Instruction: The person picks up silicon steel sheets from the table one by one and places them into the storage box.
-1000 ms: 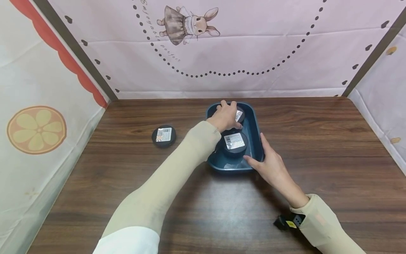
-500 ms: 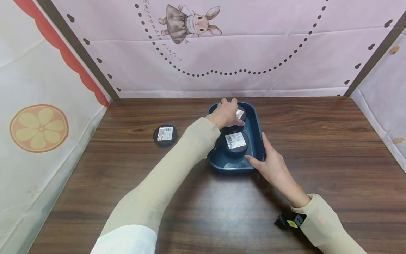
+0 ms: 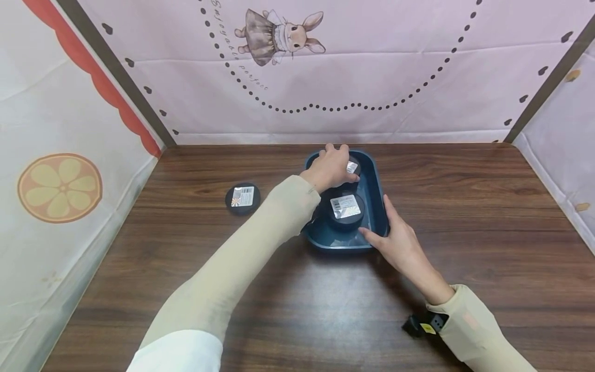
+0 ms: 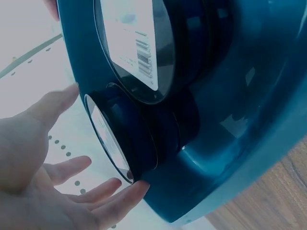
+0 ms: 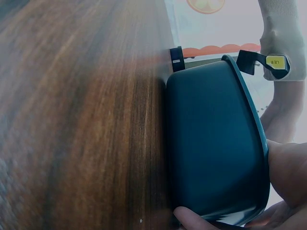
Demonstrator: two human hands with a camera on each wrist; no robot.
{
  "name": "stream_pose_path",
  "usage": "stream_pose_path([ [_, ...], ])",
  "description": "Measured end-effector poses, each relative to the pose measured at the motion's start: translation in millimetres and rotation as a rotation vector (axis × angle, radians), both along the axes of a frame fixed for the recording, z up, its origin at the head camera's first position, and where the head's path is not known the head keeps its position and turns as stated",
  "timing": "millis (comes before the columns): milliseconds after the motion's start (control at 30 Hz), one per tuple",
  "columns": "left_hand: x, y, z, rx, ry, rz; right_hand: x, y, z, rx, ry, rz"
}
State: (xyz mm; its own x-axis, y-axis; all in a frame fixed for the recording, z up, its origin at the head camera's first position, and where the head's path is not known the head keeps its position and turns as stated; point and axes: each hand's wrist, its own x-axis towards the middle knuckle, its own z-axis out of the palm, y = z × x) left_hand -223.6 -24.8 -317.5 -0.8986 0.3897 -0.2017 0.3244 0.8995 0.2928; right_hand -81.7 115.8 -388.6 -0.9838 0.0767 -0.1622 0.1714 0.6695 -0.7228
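A dark blue rectangular tub (image 3: 372, 199) with rounded corners stands on the table. Inside are two stacks of round black tins with white barcode labels: a near stack (image 3: 345, 209) and a far stack (image 3: 354, 164). My left hand (image 3: 329, 168) reaches over the far stack and partly covers it. In the left wrist view, thumb and fingers spread loosely around the top tin (image 4: 127, 134), with fingertips right at its edge. My right hand (image 3: 397, 237) holds the tub's right wall near the front corner, thumb at the rim and fingers outside. Another black tin (image 3: 243, 199) lies alone left of the tub.
The brown wooden table (image 3: 441, 206) ends at a pale curtain (image 3: 372, 77) behind, with more cloth hanging at both sides. A black camera mount (image 3: 425, 324) sits on my right wrist. My left forearm (image 3: 241, 268) crosses the table between the lone tin and the tub.
My left thumb has shifted slightly right and up over the far stack. My right hand keeps its hold on the tub, and the tins have not visibly moved.
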Motion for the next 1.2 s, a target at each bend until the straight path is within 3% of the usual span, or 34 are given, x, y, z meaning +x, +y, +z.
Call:
stream_pose_path([
  [300, 2.3, -8.4, 2.5, 0.046, 0.033, -0.012, -0.7, -0.8, 0.9, -0.012, -0.031, -0.009],
  [433, 1.4, -14.5, 8.4, 0.116, 0.050, -0.026, -1.0, -1.3, 0.5, -0.012, -0.039, -0.009],
  [600, 1.7, -21.6, 15.7, 0.139, 0.086, -0.055, -1.2, -1.5, 1.1, -0.007, -0.038, -0.014],
  [767, 7.1, -27.9, 15.5, 0.141, 0.125, -0.073, -1.7, -1.7, 1.0, -0.001, -0.032, -0.010],
  [967, 15.5, -31.4, 12.2, 0.151, 0.113, -0.066, -2.5, -1.3, 0.1, -0.001, -0.030, -0.007],
  [1200, 22.7, -31.8, 17.2, 0.164, 0.130, -0.066, -2.3, -1.6, 0.8, -0.007, -0.013, -0.008],
])
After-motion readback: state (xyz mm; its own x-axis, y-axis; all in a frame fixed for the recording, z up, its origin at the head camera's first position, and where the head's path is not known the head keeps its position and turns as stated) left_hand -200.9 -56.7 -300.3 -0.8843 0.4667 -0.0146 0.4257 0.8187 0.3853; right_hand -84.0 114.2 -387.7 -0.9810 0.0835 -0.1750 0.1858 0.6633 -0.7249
